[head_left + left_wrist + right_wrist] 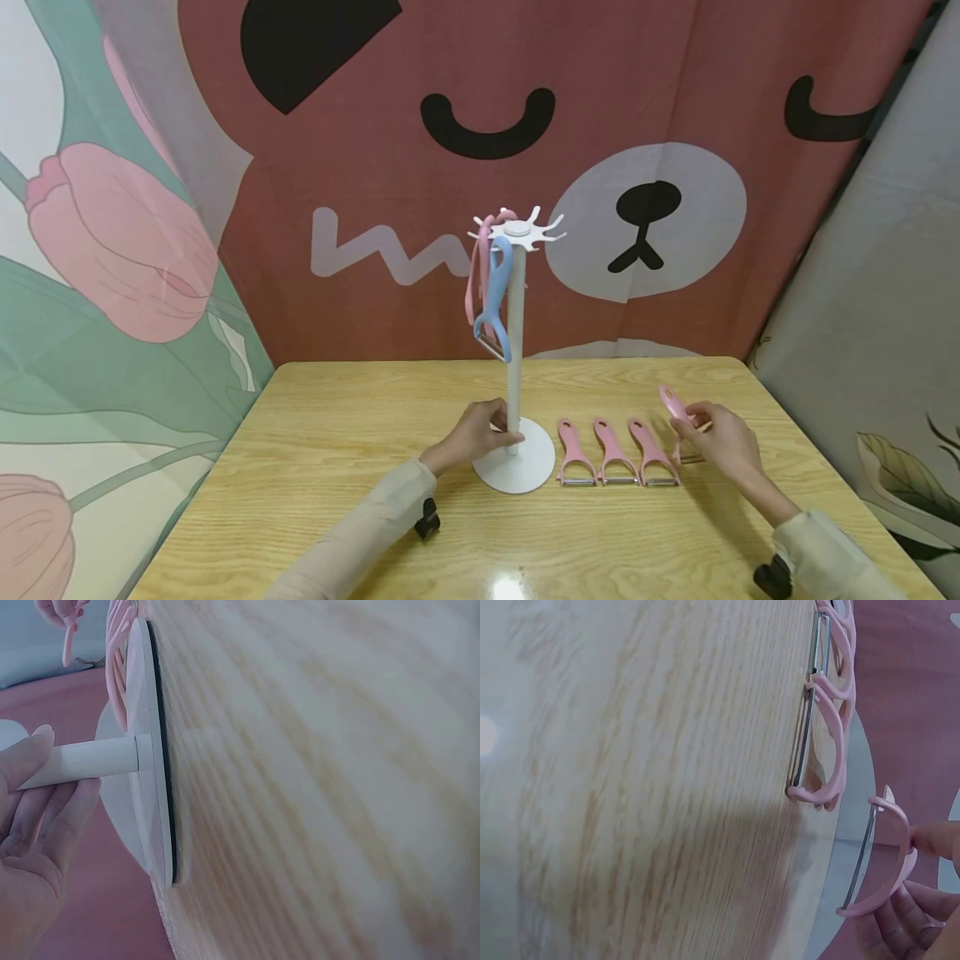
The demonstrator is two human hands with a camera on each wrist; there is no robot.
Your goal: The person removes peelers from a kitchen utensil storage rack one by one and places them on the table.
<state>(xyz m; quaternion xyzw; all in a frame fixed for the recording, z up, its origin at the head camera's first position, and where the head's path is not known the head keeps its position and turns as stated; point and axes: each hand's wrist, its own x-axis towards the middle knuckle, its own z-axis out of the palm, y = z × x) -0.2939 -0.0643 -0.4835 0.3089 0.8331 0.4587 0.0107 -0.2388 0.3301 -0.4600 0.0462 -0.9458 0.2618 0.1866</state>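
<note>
My left hand (476,432) holds the lower pole of a white rotating-style utensil stand (516,333), thumb on one side and fingers on the other, just above its round base (513,477). In my right hand (722,439) is a pink peeler (672,403), pinched by its handle; the right wrist view shows its metal blade (861,859) raised off the table. Left of that hand, three pink peelers (572,446) lie side by side, handles pointing away. From the stand's hooks hang a blue peeler (497,292) and pink peelers (471,292) partly hidden behind it.
The hooked top (551,227) of the stand has bare prongs on its right side. Beneath everything is a wood-grain table (360,417). A printed cloth (360,317) with a bear hangs behind it, and more cloth hangs at both sides.
</note>
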